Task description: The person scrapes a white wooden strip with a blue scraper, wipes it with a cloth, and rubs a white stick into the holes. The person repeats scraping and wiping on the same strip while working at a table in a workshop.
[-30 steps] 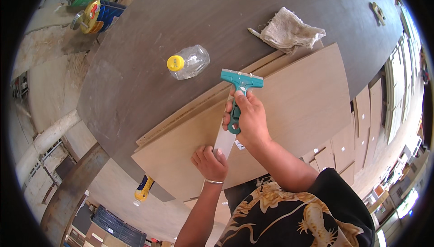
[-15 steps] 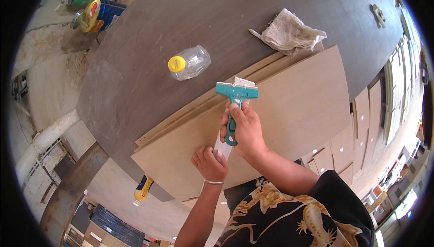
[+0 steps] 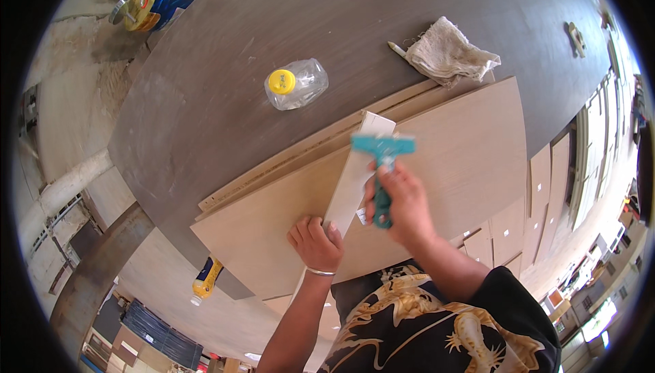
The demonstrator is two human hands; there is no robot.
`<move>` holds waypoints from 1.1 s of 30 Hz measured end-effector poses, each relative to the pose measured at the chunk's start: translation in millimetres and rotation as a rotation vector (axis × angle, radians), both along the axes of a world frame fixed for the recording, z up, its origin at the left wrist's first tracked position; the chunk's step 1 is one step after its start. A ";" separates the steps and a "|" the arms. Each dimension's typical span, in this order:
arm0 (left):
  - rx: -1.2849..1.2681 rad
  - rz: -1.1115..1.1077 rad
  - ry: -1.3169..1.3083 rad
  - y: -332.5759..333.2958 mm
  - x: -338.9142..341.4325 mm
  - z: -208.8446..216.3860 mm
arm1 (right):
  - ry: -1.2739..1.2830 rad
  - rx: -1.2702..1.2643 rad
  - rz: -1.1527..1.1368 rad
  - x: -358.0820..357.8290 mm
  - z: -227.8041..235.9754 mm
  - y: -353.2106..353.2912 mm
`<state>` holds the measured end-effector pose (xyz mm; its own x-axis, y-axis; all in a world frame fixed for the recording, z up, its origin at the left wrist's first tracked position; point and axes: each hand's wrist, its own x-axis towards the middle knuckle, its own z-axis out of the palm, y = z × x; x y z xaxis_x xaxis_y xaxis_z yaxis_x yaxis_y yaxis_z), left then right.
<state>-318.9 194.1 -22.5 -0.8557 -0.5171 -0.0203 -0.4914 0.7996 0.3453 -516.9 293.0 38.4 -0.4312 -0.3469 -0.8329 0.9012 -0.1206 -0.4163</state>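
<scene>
My left hand [image 3: 316, 243] is closed around the lower part of a long pale strip [image 3: 349, 180], which lies slanted across a stack of light brown panels [image 3: 464, 148]. In my right hand [image 3: 404, 202] is a teal scraper [image 3: 383, 145], gripped by its handle with the wide head pointing away from me. The scraper is just right of the strip's far part, over the top panel, and is a little blurred by motion. I cannot tell whether its head touches the panel. The strip's near end is partly hidden by my left hand and forearm.
On the dark table [image 3: 205, 120] lie a clear plastic bottle with a yellow cap [image 3: 310, 83], a crumpled cloth [image 3: 452, 52] and a pencil-like stick [image 3: 396, 49]. A blue and yellow tin [image 3: 164, 6] stands beyond the far left edge. Beside the near left edge is a yellow bottle [image 3: 207, 280].
My right hand has carried the scraper off the strip to the right, uncovering the strip's far part. My left hand still grips the strip. The whole view has shifted slightly.
</scene>
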 end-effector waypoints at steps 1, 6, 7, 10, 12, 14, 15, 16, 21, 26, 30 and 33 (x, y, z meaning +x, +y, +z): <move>0.006 0.004 -0.006 -0.2 0.2 0.1 | -0.033 0.020 0.072 13.7 0.7 -4.3; 0.007 0.009 -0.023 0.2 1.0 1.1 | -0.091 0.062 0.089 44.0 -4.8 -20.7; 0.009 0.011 -0.021 0.4 0.8 1.1 | -0.148 0.106 0.092 43.1 -5.9 -21.7; 0.041 0.014 -0.021 0.0 -0.3 2.2 | -0.055 0.044 0.002 36.6 -5.1 -23.2; 0.028 0.003 -0.015 -0.5 -1.5 3.1 | -0.110 0.102 0.038 34.6 -1.7 -25.7; 0.024 0.002 -0.012 -0.7 -2.6 3.6 | -0.120 0.089 0.039 33.9 0.7 -28.8; 0.022 0.003 -0.012 -0.7 -3.0 3.8 | -0.127 0.075 0.046 33.8 0.9 -30.3; 0.020 0.005 -0.013 -0.6 -3.0 3.9 | -0.218 0.087 0.070 34.2 1.2 -31.7; 0.030 0.007 -0.017 -0.7 -2.1 3.6 | -0.080 0.094 -0.006 34.8 0.8 -35.7; 0.030 0.010 -0.003 0.0 -2.4 2.6 | -0.129 0.084 0.036 31.2 4.5 -39.1; 0.028 0.003 -0.006 -1.0 -2.6 3.3 | -0.029 -0.001 -0.055 25.0 -0.7 -40.3; 0.022 0.002 -0.009 -1.7 -2.7 3.7 | -0.030 0.041 -0.048 25.8 -4.6 -39.0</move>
